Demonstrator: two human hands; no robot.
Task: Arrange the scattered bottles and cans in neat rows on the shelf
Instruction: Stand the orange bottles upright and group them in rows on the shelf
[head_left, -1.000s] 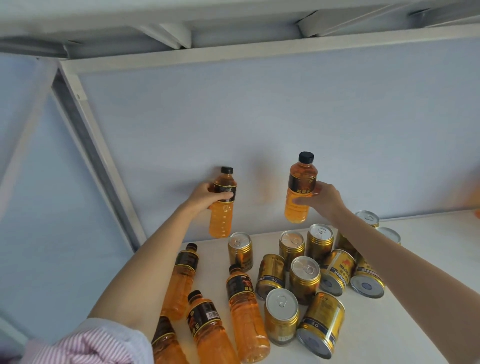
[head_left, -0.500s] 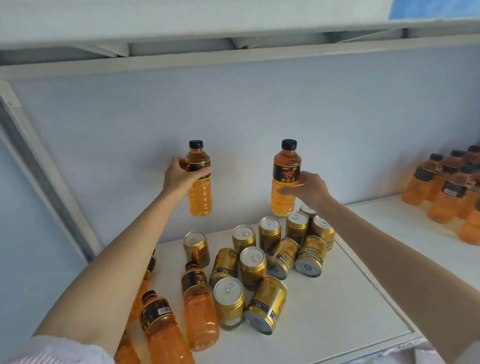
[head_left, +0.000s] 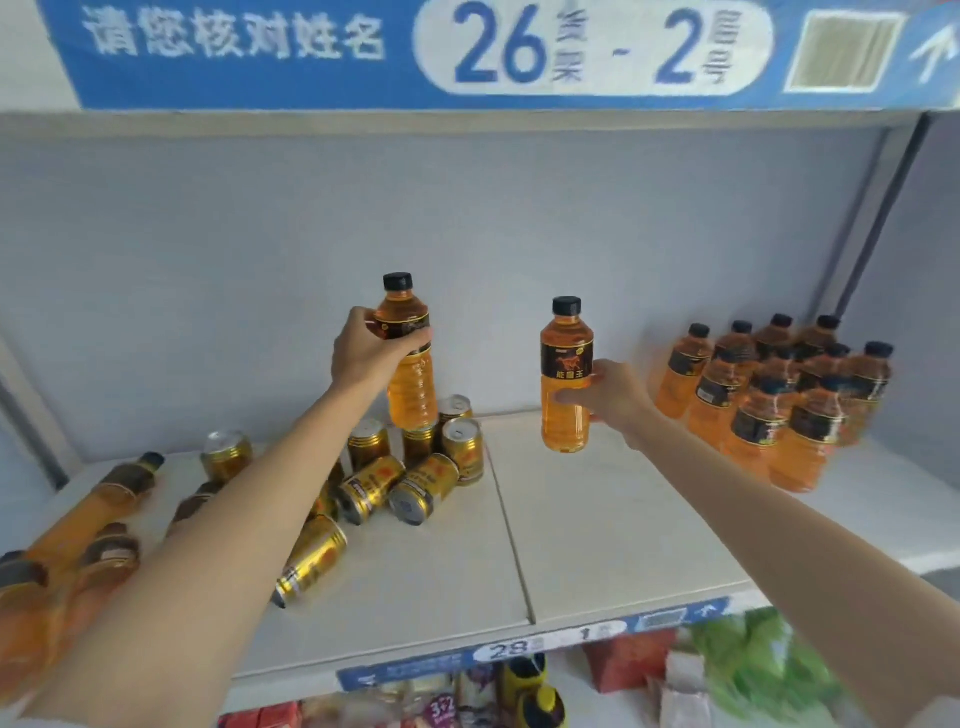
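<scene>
Shelf (head_left: 597, 545): left hand (head_left: 363, 353) and right hand (head_left: 610, 397) each grip a bottle upright. Set yours beside the bottle rows (head_left: 774, 400) at right, labels forward, clear of the cans (head_left: 410, 467).

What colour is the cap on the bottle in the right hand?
Black cap, clearest in the head view.

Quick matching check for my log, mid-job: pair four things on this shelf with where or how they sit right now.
1. left hand
2. right hand
3. gold cans
4. standing bottles

a. grouped upright at shelf right
b. grips bottle by its black label
c. jumbled, some tipped over
d. holds bottle below its label

Pairs: 1-b, 2-d, 3-c, 4-a
</scene>
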